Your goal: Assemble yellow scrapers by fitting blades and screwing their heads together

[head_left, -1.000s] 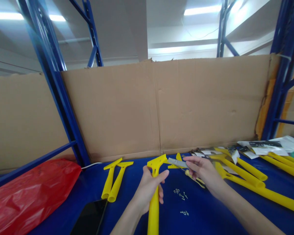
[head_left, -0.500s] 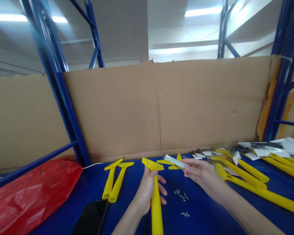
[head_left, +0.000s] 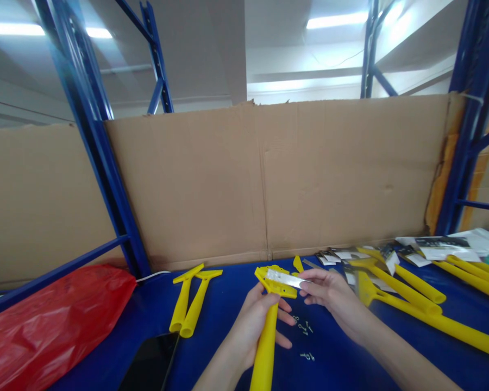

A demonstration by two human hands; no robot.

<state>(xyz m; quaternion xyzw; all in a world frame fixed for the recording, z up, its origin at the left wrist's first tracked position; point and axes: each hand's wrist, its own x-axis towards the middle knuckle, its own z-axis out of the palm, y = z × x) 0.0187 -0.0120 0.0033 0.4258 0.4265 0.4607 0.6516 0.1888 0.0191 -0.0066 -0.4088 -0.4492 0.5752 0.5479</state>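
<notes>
My left hand (head_left: 255,320) is wrapped round a yellow scraper handle (head_left: 265,342), with the thumb just under its T-shaped head. Between the thumb and fingers of my right hand (head_left: 330,296) is a flat metal blade (head_left: 287,279). The blade's far end overlaps the head of the handle; I cannot tell whether it rests on it. Small screws and nuts (head_left: 303,327) lie on the blue surface below my hands. Behind the right fingers, a yellow piece (head_left: 298,264) is partly hidden.
Two yellow handles (head_left: 193,309) and a black phone (head_left: 150,363) lie to the left, near a red plastic bag (head_left: 61,320). On the right are several long yellow scrapers (head_left: 436,320) and packets (head_left: 444,248). A cardboard wall (head_left: 269,184) stands behind the blue surface (head_left: 215,358).
The handle in my left hand has shifted right and tilted. My right hand has brought the blade left and down, so it now overlaps the handle's head.
</notes>
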